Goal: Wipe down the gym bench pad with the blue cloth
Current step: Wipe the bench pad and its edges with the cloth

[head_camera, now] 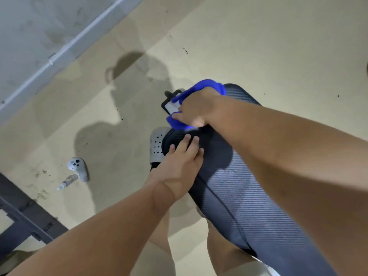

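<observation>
Bracing the bench pad [249,192] with your flat, spread-fingered left hand [179,166], keep your right hand [197,110] bunched around the blue cloth [201,86] and press firmly along the far edge.

bare forearms, perforated grey clog [157,145].

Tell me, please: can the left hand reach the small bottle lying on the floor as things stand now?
Probably yes. The left hand rests flat on the bench pad, holding nothing, and only bare floor lies between it and the bottle. The person would likely need to bend down.
</observation>
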